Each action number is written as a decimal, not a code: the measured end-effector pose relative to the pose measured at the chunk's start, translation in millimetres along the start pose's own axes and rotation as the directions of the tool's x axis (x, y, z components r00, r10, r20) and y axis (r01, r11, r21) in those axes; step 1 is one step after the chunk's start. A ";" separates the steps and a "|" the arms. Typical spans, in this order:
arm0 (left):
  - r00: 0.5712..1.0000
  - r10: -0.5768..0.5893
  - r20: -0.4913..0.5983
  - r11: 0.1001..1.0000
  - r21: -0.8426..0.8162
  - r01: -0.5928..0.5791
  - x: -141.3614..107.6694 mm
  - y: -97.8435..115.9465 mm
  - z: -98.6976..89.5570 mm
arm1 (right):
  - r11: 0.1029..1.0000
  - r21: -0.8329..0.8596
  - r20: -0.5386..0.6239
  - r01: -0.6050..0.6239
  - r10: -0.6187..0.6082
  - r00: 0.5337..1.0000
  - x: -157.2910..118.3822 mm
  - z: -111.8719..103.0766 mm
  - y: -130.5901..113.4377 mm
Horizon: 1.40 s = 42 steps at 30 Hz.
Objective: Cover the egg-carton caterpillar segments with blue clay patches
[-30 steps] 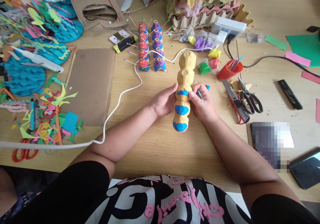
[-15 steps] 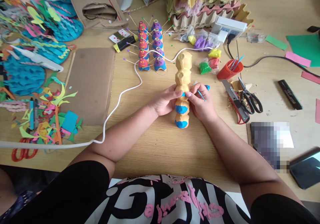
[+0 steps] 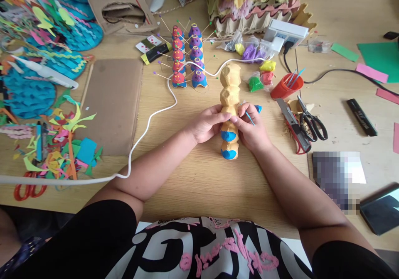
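- From my remote seat, nearest the camera I have the wearer's printed shirt (image 3: pixel 199 245), with both bare forearms reaching over the wooden surface (image 3: pixel 187 187).
- Red-handled scissors (image 3: pixel 30 187) lie at the left, beside bright paper scraps (image 3: pixel 85 150).
- The yellow egg-carton strip (image 3: pixel 230 96) is in the middle, pointing away from me, between the two hands; I cannot tell whether its underside touches the surface. Blue clay patches (image 3: pixel 228 136) cover part of its two nearest humps.
- The left hand (image 3: pixel 207 123) has its grip closed around the strip's left side, thumb across the middle hump.
- The right hand (image 3: pixel 254 130) grasps the right side, its thumb meeting the left one; a thin blue stick (image 3: pixel 250 118) is tucked in its fingers.
- Just past the right hand I see a blue clay lump (image 3: pixel 258 108).
- To the right, a utility knife (image 3: pixel 296 127) lies beside black-handled scissors (image 3: pixel 307 115); a black marker (image 3: pixel 361 117) is farther right.
- A brown cardboard sheet (image 3: pixel 112 108) lies left of a white cable (image 3: pixel 130 158).
- Beyond, I find a red cup (image 3: pixel 282 89) holding sticks, a green clay packet (image 3: pixel 255 84), and red and purple egg-carton figures (image 3: pixel 178 65) in two rows.
- Farthest are a white power strip (image 3: pixel 286 34) and stacked egg cartons (image 3: pixel 262 25).
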<state>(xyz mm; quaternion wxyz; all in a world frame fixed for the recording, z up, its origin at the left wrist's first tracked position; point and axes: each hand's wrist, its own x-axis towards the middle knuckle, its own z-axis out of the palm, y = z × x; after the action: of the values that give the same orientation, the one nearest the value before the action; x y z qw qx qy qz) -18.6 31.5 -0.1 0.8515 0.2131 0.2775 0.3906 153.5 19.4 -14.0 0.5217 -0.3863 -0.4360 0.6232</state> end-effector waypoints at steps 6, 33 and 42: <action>0.995 0.071 0.074 0.989 0.127 -0.080 1.2 -0.7 -1.6 | 0.990 0.136 0.002 -0.024 0.024 1.000 -0.9 3.2 -4.9; 0.966 0.248 0.075 0.929 0.263 -0.259 5.0 -2.3 0.5 | 0.968 0.242 0.011 -0.069 0.068 0.998 -0.1 0.8 -0.4; 0.973 0.198 0.123 0.946 0.236 -0.222 2.4 2.3 0.1 | 0.958 0.269 0.015 -0.105 0.104 0.994 0.7 0.6 -3.2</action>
<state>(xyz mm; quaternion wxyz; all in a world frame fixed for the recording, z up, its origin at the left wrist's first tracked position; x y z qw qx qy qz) -18.5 34.6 0.6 0.7842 0.3649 0.2580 0.4305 153.9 20.2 -10.9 0.5355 -0.3340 -0.3267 0.7035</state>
